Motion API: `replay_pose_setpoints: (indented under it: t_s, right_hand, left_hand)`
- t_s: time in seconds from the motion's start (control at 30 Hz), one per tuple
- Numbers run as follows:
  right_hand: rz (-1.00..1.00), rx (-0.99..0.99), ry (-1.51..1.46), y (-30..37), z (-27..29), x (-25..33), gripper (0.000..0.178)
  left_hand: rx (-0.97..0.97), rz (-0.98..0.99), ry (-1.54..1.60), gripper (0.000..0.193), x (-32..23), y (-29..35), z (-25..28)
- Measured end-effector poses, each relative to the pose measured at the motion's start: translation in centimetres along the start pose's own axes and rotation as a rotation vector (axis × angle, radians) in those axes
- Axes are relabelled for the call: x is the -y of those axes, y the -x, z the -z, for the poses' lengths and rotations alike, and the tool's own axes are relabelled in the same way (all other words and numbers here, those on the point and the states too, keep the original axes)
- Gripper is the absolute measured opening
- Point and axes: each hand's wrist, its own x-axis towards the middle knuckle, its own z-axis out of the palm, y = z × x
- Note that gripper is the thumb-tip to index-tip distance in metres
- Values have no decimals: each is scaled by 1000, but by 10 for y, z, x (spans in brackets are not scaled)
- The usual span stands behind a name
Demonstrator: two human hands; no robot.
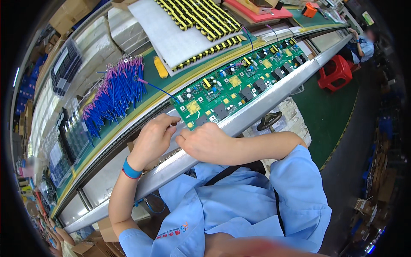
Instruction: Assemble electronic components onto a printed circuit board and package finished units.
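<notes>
A long green circuit board [205, 101], dotted with dark blocks, yellow-wrapped parts and pale pads, lies along the metal rail. My left hand [153, 139], with a blue and red band on its wrist, is just off the board's left end. Its fingers curl toward the thumb; anything between them is too small to make out. My right hand [206, 143] is closed at the board's near left corner, knuckles up. Its fingertips are mostly hidden. A blue wire [160, 88] with a ring end rises from the board's far left corner.
Beyond the rail lies a heap of blue wires [122, 92] with pink ends. A white foam sheet [150, 25] carries rows of black-and-yellow parts [205, 19]. A yellow tool handle [161, 67] lies beside it. A red stool [335, 73] and a seated person are at the far right.
</notes>
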Motion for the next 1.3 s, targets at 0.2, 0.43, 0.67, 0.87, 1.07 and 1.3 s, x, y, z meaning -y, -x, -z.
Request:
replay_pose_setpoints:
  t_s: [0.2, 0.43, 0.67, 0.87, 1.07, 1.3]
  right_hand:
    - [-184, 77, 150, 19, 16, -33, 6]
    - [-453, 75, 331, 48, 26, -87, 6]
    - [-595, 95, 545, 69, 34, -134, 8]
    - [-755, 180, 609, 84, 38, -183, 12]
    - [-942, 214, 726, 101, 44, -233, 15]
    - [-1100, 143, 760, 135, 55, -282, 13]
  left_hand:
    - [40, 27, -4, 21, 8, 15, 11]
    - [41, 162, 39, 24, 23, 45, 25]
    - [21, 186, 58, 23, 32, 65, 32]
    - [81, 230, 77, 25, 42, 68, 32]
    - [176, 143, -27, 24, 60, 78, 26]
    - [193, 161, -58, 23, 54, 76, 31]
